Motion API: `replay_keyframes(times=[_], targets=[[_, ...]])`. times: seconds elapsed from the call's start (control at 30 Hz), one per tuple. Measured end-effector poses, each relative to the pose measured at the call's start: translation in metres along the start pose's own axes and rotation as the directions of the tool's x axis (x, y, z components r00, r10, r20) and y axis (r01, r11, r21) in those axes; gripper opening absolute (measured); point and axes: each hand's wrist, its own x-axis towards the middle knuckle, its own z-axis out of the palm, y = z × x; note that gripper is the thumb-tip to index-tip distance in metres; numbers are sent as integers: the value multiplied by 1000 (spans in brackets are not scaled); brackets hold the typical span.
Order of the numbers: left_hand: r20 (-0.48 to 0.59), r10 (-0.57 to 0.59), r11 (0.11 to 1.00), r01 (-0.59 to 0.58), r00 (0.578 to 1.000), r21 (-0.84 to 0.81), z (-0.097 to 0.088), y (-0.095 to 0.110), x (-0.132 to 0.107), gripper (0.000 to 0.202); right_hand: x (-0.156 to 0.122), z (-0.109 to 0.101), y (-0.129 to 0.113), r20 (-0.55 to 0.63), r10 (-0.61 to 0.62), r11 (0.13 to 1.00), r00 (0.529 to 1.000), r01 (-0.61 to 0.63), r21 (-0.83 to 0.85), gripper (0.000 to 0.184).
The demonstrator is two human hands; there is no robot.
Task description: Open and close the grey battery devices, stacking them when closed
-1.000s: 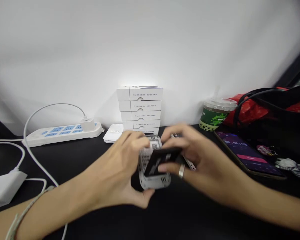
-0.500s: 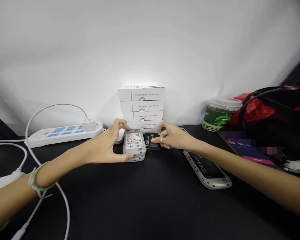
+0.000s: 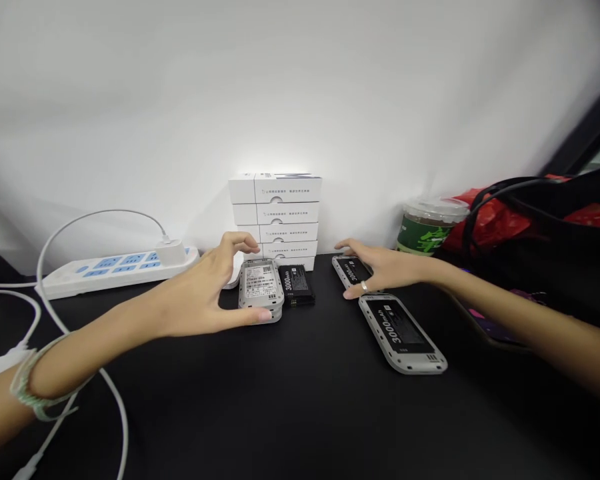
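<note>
My left hand (image 3: 205, 287) curls round the left side of a short stack of grey pocket devices (image 3: 261, 291) lying back-up with no cover; thumb and fingers touch the stack's ends. A loose black battery (image 3: 295, 285) lies right beside the stack. My right hand (image 3: 380, 268), with a ring on one finger, rests on another grey device (image 3: 350, 270) that has a black battery fitted. A further grey device (image 3: 403, 332) with a black 3000 mAh battery lies nearer me on the black table (image 3: 290, 400).
A stack of white boxes (image 3: 280, 217) stands against the wall. A white power strip (image 3: 115, 268) with a plugged charger and white cables (image 3: 110, 393) lies at left. A lidded drink cup (image 3: 427, 230), a red bag (image 3: 500, 217) and a black bag (image 3: 570, 253) crowd the right.
Both hands carried the device and battery from near me to the back. The battery was let go beside the stack, and my right hand moved right onto another device.
</note>
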Motion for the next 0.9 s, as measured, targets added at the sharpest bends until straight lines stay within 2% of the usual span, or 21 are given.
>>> replay_keyframes(times=[0.07,0.13,0.2,0.27,0.37,0.47,0.6,0.7,0.77,0.9], targets=[[-26,23,1000,-23,999,-3,1,8,0,75,1,1,2,-48,10,1000,999,-11,-20,103],[-49,35,999,-35,998,1,3,17,-3,68,-1,2,-6,-142,8,999,990,-13,-39,96],[-59,28,1000,-27,998,15,7,30,-9,58,-10,5,-25,-245,-33,998,969,19,-59,87],[-49,16,1000,-15,999,26,12,45,-18,56,-27,11,-50,-318,-119,992,941,103,-66,84],[-8,70,998,-69,998,3,19,66,-31,73,-54,30,-90,-310,-222,968,924,247,43,81],[17,133,991,-133,991,21,25,79,-36,88,-68,55,-114,-266,-325,934,908,352,60,71],[37,150,987,-152,988,60,35,80,-36,99,-64,78,-122,-315,-393,906,864,422,28,76],[2,152,986,-152,988,64,45,77,-37,93,-60,86,-119,-350,-405,890,845,452,62,80],[-45,166,986,-165,985,38,50,75,-39,87,-61,86,-116,-347,-380,887,857,444,127,71],[-68,215,976,-213,974,31,54,78,-42,74,-66,76,-116,-302,-228,887,926,325,328,51]])
